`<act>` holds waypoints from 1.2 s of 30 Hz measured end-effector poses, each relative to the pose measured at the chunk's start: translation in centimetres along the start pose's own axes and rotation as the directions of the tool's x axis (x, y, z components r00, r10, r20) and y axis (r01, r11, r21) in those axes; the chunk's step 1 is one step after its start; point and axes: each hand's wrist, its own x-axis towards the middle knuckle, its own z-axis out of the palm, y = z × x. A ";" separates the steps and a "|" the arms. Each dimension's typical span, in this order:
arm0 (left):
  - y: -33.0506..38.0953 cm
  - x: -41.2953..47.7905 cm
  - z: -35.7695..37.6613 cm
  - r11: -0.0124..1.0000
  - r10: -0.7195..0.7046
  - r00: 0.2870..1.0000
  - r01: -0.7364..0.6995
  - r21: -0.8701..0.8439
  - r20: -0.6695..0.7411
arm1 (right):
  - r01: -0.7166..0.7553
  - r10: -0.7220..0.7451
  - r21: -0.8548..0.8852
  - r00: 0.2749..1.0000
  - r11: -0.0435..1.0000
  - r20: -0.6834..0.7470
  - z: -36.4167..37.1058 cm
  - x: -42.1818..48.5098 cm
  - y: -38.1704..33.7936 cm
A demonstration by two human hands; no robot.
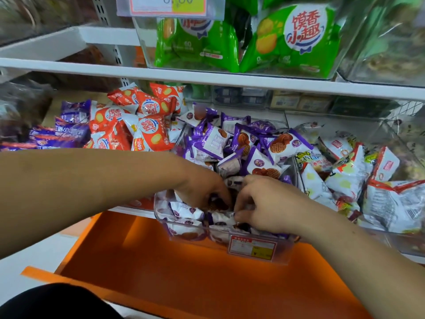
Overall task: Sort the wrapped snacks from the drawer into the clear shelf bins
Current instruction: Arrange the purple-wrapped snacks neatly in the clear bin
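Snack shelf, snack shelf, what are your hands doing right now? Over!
Left hand and right hand both curled on purple packets in the clear bin. Bin heaped high. Orange drawer open below, nothing blocking.

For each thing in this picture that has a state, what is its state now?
Drawer, pulled open.
Middle clear bin, heaped with purple packets.
Left hand, fingers curled around purple packets in that bin.
Right hand, pinching a purple packet beside the left hand.
Orange packets, piled high to the left of that bin.
Green packets, standing in the upper shelf bin.
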 end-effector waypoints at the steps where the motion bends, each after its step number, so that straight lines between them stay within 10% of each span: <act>1: 0.2 0.1 -0.2 1.000 0.005 1.000 -0.005 0.024 0.005 | 0.006 -0.006 0.002 1.000 1.000 0.011 0.1 -0.1 0.0; 16: -0.7 0.2 0.6 0.989 0.139 0.971 -0.125 0.082 -0.194 | 0.039 -0.031 -0.042 0.983 0.998 0.183 -0.5 -0.1 0.4; 36: -0.5 -1.7 0.4 0.983 0.041 0.973 0.003 0.186 -0.228 | -0.053 0.051 0.064 0.998 0.997 0.024 -0.4 0.5 0.7</act>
